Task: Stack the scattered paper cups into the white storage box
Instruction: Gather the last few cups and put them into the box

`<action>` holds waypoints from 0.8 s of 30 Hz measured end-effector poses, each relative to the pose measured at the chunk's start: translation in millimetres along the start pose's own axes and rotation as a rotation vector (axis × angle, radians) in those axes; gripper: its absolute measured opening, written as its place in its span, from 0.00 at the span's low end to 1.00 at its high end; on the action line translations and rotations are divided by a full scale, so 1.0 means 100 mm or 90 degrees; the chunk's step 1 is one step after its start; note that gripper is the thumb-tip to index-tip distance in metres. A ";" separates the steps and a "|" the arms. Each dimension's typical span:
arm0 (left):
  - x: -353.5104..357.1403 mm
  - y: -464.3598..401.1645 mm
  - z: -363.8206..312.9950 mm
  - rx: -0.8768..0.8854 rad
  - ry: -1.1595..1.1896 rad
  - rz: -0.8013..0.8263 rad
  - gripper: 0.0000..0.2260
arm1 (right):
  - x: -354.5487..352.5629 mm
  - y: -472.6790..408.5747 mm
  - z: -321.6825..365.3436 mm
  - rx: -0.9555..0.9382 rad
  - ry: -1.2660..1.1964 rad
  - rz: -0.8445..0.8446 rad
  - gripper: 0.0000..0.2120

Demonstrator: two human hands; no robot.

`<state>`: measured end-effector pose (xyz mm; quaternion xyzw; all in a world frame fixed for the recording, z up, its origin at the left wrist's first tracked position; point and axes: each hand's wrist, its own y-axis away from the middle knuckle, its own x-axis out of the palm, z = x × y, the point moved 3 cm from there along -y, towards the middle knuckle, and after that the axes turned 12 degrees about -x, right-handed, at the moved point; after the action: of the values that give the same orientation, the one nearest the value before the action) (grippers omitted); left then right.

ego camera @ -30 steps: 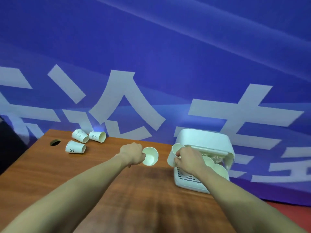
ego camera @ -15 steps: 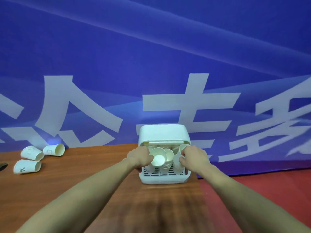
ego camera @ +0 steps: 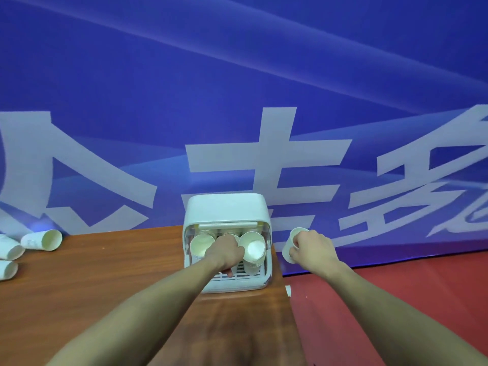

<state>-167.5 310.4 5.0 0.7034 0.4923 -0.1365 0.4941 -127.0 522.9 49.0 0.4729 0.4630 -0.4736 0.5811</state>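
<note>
The white storage box (ego camera: 227, 211) stands at the table's far right edge with its front open. Inside it are a cup stack on the left (ego camera: 201, 246) and a taller stack on the right (ego camera: 253, 250). My left hand (ego camera: 226, 254) reaches between them with fingers curled; a paper cup rim (ego camera: 231, 235) shows just past the knuckles, the rest hidden. My right hand (ego camera: 310, 248) grips another paper cup (ego camera: 291, 243) to the right of the box, off the table. Three loose cups lie on their sides at the far left: (ego camera: 42, 240), (ego camera: 9, 250), (ego camera: 6, 269).
The brown wooden table (ego camera: 105, 281) ends just right of the box, with red floor (ego camera: 396, 291) beyond. A blue banner with large white characters (ego camera: 237, 101) hangs right behind the table.
My left hand has pushed its cup deeper into the middle of the box. My right hand has drawn away from the box to the right, still gripping its cup.
</note>
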 end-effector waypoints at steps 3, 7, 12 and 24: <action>0.09 -0.09 -0.03 -0.021 0.022 0.008 0.10 | 0.08 -0.07 -0.11 -0.003 -0.007 0.013 0.10; 0.20 -0.24 -0.06 -0.045 0.017 0.026 0.10 | 0.16 -0.18 -0.24 0.000 -0.026 0.032 0.10; 0.28 -0.41 -0.07 -0.068 -0.010 0.021 0.11 | 0.28 -0.30 -0.37 0.006 -0.046 0.052 0.10; 0.34 -0.45 -0.09 -0.069 -0.039 0.009 0.16 | 0.37 -0.36 -0.35 -0.044 -0.035 0.084 0.08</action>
<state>-191.3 338.1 -38.7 0.6745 0.4787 -0.1277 0.5473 -161.1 549.6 3.9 0.4690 0.4309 -0.4306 0.6395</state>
